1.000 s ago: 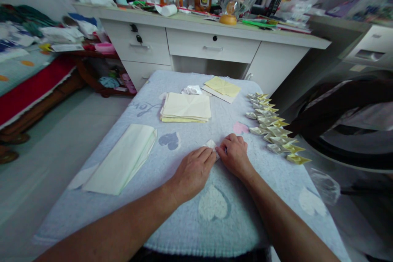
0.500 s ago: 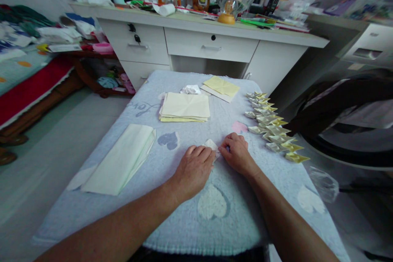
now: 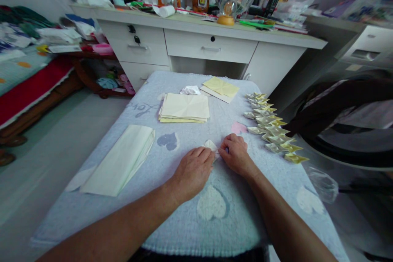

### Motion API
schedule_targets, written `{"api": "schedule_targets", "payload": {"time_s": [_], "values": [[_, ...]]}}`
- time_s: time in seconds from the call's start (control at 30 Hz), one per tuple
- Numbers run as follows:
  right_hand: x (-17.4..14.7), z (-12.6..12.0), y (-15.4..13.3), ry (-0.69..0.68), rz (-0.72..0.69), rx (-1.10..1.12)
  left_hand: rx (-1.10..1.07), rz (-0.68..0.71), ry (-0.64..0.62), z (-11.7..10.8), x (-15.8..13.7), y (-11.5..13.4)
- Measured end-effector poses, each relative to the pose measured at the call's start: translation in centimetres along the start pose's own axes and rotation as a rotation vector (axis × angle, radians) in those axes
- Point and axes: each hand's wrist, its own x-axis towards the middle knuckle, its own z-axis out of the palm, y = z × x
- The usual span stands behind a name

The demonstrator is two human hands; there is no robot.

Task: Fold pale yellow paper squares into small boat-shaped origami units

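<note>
A small folded piece of white paper (image 3: 211,144) lies on the cloth-covered table (image 3: 190,229), partly hidden by my fingers. My left hand (image 3: 195,168) rests over its left side, fingers together and pressing it down. At its right edge, my right hand (image 3: 235,151) is closed, with thumb and forefinger pinching the paper. To the right stand rows of small folded paper boats (image 3: 270,120), white and yellow. Beyond my hands sits a stack of cream and yellow paper sheets (image 3: 184,106).
A folded pale green-white sheet bundle (image 3: 121,159) lies at the left. Farther back are a crumpled white tissue (image 3: 190,90) and yellow and white sheets (image 3: 221,88). A white desk (image 3: 211,47) stands behind the table. A clear plastic bag (image 3: 322,184) hangs near the right edge.
Almost nothing differs. Both hands stay on the folded paper, and the whole view has shifted very slightly.
</note>
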Motion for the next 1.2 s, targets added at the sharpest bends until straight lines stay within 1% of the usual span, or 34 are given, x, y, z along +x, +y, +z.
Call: {"api": "schedule_targets", "payload": {"time_s": [0.2,0.37,0.5,0.8,1.03,1.2], "values": [[-0.1,0.3,0.1,0.019,-0.002,-0.026,-0.008,0.002,-0.014,-0.2,-0.1,-0.1],[-0.2,-0.2,1.0,0.051,0.021,-0.002,-0.025,-0.007,-0.016,-0.2,0.0,0.0],[-0.3,-0.4,1.5,0.054,-0.014,0.029,-0.026,-0.010,-0.027,-0.2,0.0,0.0],[-0.7,0.7,0.6,0.120,-0.057,-0.141,-0.001,-0.006,-0.019,0.0,0.0,0.0],[-0.7,0.6,0.1,0.103,-0.030,-0.177,-0.005,0.000,0.003,0.4,-0.2,-0.1],[-0.7,0.7,-0.1,0.119,-0.021,-0.176,0.006,0.017,0.019,0.6,-0.2,-0.2]]}}
